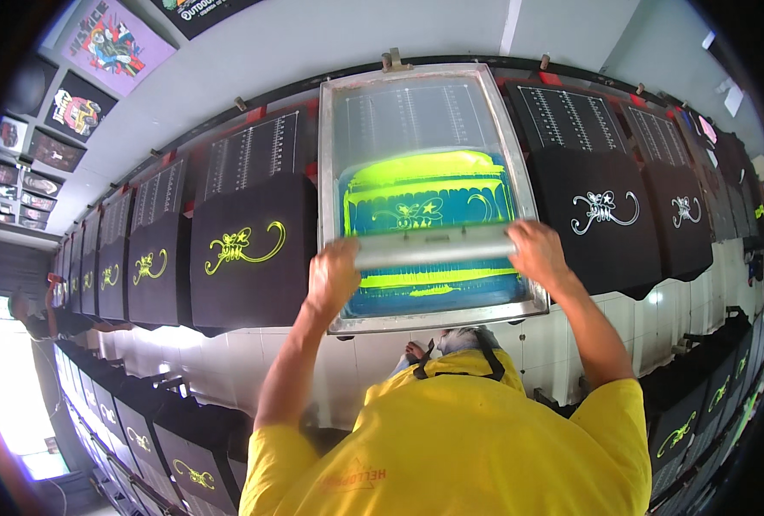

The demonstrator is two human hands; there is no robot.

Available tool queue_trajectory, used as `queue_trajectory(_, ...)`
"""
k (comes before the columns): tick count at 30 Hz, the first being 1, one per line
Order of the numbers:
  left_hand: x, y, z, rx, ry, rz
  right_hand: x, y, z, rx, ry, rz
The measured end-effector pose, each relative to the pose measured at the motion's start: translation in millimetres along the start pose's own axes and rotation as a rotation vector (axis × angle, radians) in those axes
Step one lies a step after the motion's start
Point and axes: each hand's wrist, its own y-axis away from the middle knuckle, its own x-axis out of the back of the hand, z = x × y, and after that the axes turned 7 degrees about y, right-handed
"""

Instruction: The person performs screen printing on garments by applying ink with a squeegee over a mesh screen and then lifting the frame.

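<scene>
A wide grey squeegee point(438, 244) lies across the screen, gripped at both ends. My left hand point(334, 273) is closed around its left end, and my right hand point(537, 249) around its right end. Beneath it is a screen printing frame point(520, 176) with metal edges and teal mesh. Bright yellow-green ink point(425, 165) forms a thick band beyond the squeegee, with thinner streaks on the near side. A scrolled design with a star shows in the mesh just past the squeegee. The frame hides whatever is under it.
Black shirts point(249, 249) with yellow-green prints line the boards to the left. To the right, black shirts point(601, 211) carry white prints. Another row of printed shirts point(197, 439) stands behind me. A person point(42, 314) is at the far left. Framed prints hang on the wall.
</scene>
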Motion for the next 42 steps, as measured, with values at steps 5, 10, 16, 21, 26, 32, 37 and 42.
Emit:
queue_trajectory(5, -0.7, 79.7, 33.6, -0.008, -0.011, -0.013, 0.2, 77.1, -40.1, 0.002, -0.041, 0.001)
queue_trajectory(10, -17.3, 100.5, 31.4, 0.015, 0.008, -0.021, -2.8, 87.5, -49.6, 0.005, -0.032, 0.008)
queue_trajectory(16, -28.0, 53.4, -1.9, -0.083, -0.056, -0.018, -22.4, 44.7, -22.3, 0.015, 0.024, 0.05)
queue_trajectory(21, -29.5, -23.1, -31.9, -0.088, -0.036, 0.025, -34.7, -21.4, 12.9, 0.031, 0.033, 0.073)
queue_trajectory(26, -29.1, -75.3, -61.6, -0.079, -0.028, 0.005, -36.8, -80.7, 41.2, 0.014, 0.048, -0.042)
queue_trajectory(32, -4.3, -109.7, -53.2, 0.009, -0.075, -0.127, -15.2, -107.3, 51.0, -0.024, 0.02, -0.098)
queue_trajectory(37, 10.0, -68.5, -28.5, -0.009, -0.055, -0.042, 6.3, -72.2, 27.7, -0.005, 0.06, -0.032)
queue_trajectory(42, 11.5, 27.3, 14.6, -0.006, 0.006, -0.004, 11.8, 15.7, -13.4, 0.039, 0.033, 0.018)
